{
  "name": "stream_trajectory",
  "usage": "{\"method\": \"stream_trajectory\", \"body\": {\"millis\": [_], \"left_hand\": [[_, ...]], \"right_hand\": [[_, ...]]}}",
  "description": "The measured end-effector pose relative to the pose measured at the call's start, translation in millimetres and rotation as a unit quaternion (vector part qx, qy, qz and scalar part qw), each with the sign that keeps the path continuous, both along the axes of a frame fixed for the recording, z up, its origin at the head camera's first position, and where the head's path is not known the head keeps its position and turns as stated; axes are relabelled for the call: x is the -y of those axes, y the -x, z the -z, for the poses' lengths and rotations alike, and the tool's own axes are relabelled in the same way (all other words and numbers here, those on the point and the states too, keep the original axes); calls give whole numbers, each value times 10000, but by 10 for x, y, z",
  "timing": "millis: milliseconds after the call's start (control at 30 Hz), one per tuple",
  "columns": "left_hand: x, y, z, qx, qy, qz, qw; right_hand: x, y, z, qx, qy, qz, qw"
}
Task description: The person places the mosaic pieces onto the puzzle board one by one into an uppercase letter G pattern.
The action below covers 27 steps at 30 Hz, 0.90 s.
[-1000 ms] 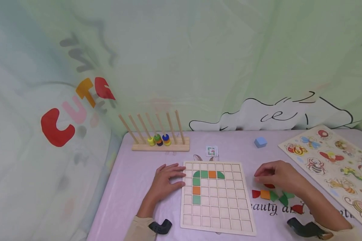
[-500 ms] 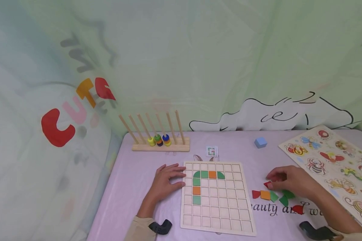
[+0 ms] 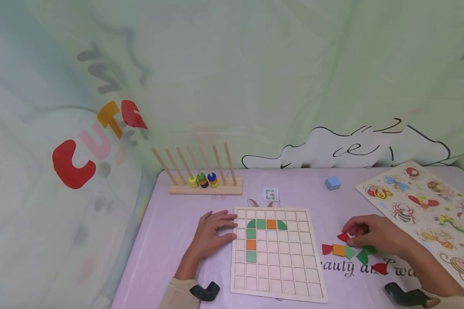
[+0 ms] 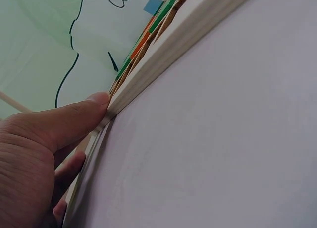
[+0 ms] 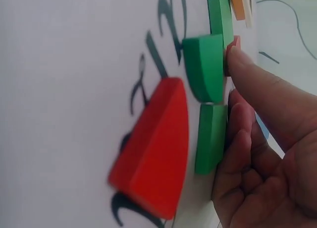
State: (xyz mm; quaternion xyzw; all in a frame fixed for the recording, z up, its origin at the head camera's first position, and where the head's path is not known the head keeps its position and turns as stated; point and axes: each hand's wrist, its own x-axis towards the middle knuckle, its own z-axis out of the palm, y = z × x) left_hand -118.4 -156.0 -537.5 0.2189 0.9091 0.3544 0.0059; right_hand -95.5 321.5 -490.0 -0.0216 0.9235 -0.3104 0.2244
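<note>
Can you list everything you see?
Grid board: 1, pale wood, centre
Grid tiles: 7, green and orange, on it
Loose tiles: 7, red, orange, green, right
Pattern card: 1, white and green, behind board
Peg rack: 1, pale wood, back left
Rings: too small to count, multicoloured, on rack
Block: 1, blue, back right
Insect puzzle: 1, multicoloured, far right
Tablecloth: 1, pale pink, underneath
Backdrop: 1, mostly pale green, behind
Wrist devices: 2, black, one per wrist
Sleeves: 2, beige, bottom
Left hand: 1, bare, at board's left edge
Right hand: 1, bare, gripping a red tile
</note>
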Motion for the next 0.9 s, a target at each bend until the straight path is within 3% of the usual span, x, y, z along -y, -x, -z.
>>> {"method": "stream_trajectory", "body": {"millis": [600, 900], "left_hand": [[-2, -5, 1, 44, -55, -37, 10000], [-1, -7, -1, -3, -103, -1, 9999]], "right_hand": [[36, -20, -2, -40, -12, 109, 9999], [76, -25, -70, -68, 310, -12, 9995]]}}
